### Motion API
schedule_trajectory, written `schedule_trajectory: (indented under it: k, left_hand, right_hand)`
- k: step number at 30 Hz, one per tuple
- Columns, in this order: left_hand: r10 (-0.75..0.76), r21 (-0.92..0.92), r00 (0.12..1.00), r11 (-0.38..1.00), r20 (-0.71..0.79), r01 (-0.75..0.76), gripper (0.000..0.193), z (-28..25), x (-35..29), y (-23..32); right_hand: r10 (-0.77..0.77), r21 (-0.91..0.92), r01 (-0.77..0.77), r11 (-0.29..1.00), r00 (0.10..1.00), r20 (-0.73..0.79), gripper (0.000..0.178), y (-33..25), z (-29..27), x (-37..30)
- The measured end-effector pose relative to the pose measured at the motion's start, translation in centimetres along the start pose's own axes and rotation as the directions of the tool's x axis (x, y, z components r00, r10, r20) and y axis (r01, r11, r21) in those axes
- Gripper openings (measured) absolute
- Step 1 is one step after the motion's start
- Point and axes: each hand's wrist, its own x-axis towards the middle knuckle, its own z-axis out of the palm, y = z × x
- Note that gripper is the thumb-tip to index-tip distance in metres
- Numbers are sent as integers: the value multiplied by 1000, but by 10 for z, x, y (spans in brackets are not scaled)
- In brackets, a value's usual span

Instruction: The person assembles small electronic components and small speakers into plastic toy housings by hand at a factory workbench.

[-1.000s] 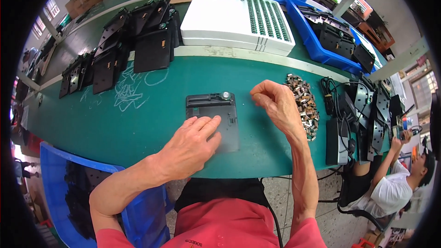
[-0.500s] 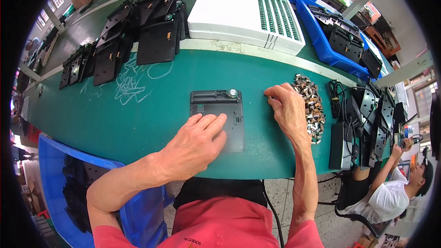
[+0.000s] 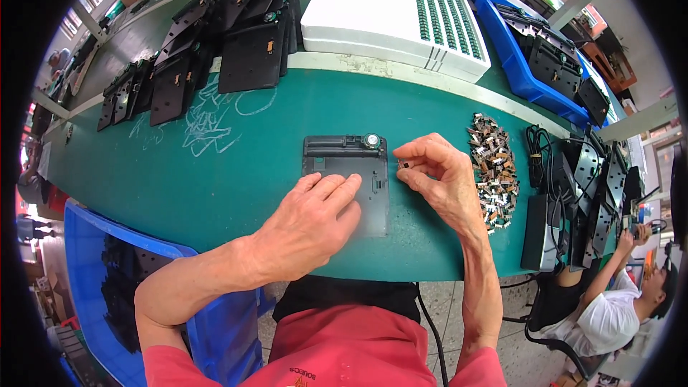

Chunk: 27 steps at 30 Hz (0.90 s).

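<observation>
A flat black plastic panel (image 3: 351, 165) lies on the green table in front of me. Along its far edge runs a raised bar with a round green-and-metal part (image 3: 371, 141) at the right end. My left hand (image 3: 319, 211) rests on the panel's near left part, fingers stretched out flat. Just off the panel's right edge, my right hand (image 3: 441, 172) pinches a small slide switch (image 3: 403, 165) between thumb and fingertips. A small slot (image 3: 378, 185) shows on the right side of the panel. To the right of that hand is a heap of small slide switches (image 3: 494, 172).
A white foam block (image 3: 365, 11) with rows of green parts stands at the back. Stacked black panels (image 3: 247, 64) sit back left. Blue bins (image 3: 527, 89) stand back right and lower left. Cables and black parts (image 3: 548, 201) lie at right, where a co-worker (image 3: 602, 308) sits.
My right hand has moved left from beside the heap to the panel's right edge, and the switch in its pinch now shows. My left hand stays on the panel.
</observation>
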Motion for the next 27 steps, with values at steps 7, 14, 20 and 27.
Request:
schedule_trajectory:
  k: [7, 14, 20, 27]
  left_hand:
    - [-9, 37, 994, 999, -106, 13, 29, 9, 1, 0]
    - [-45, 34, 987, 998, -152, 50, 22, 12, 7, 6]
    - [-28, -11, 988, 1000, -154, 27, 19, 13, 9, 4]
    - [-20, -95, 994, 995, -108, 10, 21, 12, 11, -3]
  right_hand:
    - [18, 55, -20, 998, 999, 42, 28, 0, 4, -2]
    - [-24, 5, 24, 1000, 998, 59, 28, -2, 2, -5]
    - [-46, -72, 49, 996, 998, 35, 27, -4, 4, -6]
    - [-75, -118, 83, 990, 995, 71, 28, -5, 6, -8]
